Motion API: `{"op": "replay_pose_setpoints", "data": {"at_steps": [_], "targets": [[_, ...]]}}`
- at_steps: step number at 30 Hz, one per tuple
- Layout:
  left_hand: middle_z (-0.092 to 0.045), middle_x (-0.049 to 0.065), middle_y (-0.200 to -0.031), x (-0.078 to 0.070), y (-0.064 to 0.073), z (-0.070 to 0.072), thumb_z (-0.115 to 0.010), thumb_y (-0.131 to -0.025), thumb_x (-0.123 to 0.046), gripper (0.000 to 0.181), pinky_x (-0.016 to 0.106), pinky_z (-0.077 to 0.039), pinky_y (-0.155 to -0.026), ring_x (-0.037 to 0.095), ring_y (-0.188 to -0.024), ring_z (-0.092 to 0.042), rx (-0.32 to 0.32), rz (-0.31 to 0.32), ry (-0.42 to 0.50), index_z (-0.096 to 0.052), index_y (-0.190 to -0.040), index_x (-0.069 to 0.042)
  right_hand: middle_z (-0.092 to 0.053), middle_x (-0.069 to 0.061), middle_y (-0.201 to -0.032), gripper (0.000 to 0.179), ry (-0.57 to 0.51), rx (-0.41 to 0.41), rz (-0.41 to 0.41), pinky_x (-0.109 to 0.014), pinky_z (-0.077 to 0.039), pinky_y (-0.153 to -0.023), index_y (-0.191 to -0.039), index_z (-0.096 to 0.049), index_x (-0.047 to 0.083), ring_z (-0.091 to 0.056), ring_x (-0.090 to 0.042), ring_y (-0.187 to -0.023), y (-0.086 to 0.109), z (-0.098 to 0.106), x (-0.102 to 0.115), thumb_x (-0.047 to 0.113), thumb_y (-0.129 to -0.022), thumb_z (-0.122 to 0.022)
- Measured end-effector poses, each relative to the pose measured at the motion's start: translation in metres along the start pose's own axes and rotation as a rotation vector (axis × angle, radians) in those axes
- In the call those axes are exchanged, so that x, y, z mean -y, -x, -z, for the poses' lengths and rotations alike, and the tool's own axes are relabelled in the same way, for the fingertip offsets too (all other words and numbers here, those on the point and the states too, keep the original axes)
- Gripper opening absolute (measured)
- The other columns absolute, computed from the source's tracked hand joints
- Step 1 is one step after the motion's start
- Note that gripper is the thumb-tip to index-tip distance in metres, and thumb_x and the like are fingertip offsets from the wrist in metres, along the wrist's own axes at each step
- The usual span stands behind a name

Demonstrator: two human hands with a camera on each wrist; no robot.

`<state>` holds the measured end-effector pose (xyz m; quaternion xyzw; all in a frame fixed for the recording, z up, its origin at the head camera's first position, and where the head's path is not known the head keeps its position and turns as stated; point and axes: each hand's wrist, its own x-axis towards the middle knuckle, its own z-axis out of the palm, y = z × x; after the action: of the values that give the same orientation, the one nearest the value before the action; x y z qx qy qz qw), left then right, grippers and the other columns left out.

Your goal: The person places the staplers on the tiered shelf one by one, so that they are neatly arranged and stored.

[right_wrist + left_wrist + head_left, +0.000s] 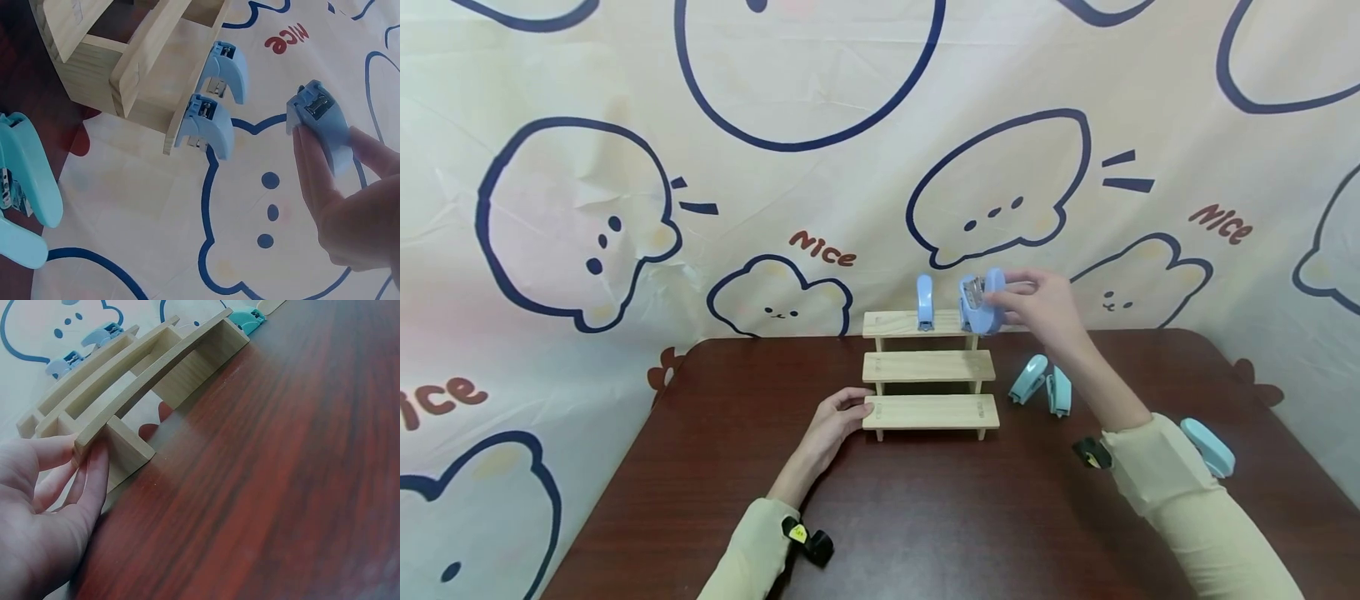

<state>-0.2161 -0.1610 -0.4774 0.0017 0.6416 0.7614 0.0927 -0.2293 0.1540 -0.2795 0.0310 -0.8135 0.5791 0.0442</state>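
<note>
A three-step wooden shelf [928, 367] stands at the back of the table. My left hand [835, 425] pinches the left end of its lowest board, thumb and fingers round the edge in the left wrist view. Up by the right end of the top board, my right hand [1037, 304] holds a light blue stapler [325, 122] between thumb and fingers, apart from the board in the right wrist view. Two more blue staplers, one [224, 65] further in and one [209, 125] nearer the end, sit on that top board. In the head view the held stapler partly overlaps the nearer one.
Two teal staplers, one [1028, 379] tilted beside the other [1058, 392], lie on the table right of the shelf. Another light blue stapler [1208, 448] lies by my right sleeve. A patterned cloth [775, 200] hangs behind the dark wooden table [925, 517].
</note>
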Motion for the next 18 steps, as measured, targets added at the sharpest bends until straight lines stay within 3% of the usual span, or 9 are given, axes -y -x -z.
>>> {"op": "replay_pose_setpoints", "data": {"at_steps": [18], "targets": [[-0.065, 0.013, -0.109, -0.001, 0.0, -0.001, -0.068, -0.096, -0.001, 0.036, 0.025, -0.054, -0.079, 0.016, -0.092, -0.064, -0.006, 0.006, 0.018, -0.06, -0.129, 0.013, -0.066, -0.023, -0.128, 0.048, -0.015, -0.009, -0.009, -0.037, -0.057, -0.091, -0.133, -0.062, -0.004, -0.067, -0.034, -0.117, -0.016, -0.018, 0.007, 0.021, -0.095, -0.077]]}}
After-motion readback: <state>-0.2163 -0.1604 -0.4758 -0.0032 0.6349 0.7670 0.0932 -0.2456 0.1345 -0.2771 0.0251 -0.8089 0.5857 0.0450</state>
